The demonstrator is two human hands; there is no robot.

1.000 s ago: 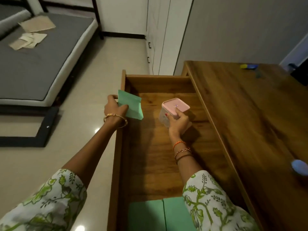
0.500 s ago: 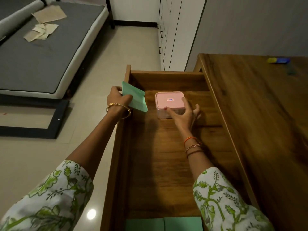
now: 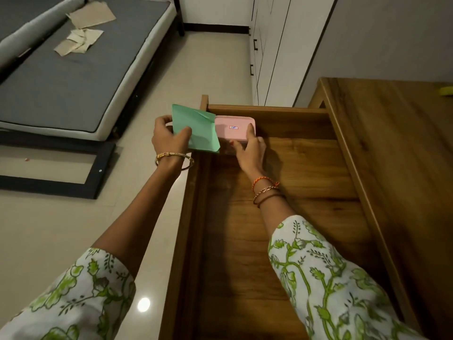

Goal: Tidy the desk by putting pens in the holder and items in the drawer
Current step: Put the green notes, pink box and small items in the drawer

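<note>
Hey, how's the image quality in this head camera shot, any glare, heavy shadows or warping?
Head view: dim warm light; one bright glare spot on the floor tile; the right hand casts a shadow inside the drawer; wide-angle bending shows along the desk edge; the pink box stays sharp.

Pink-lidded box [image 3: 234, 130] in drawer's [image 3: 289, 192] far corner
</note>
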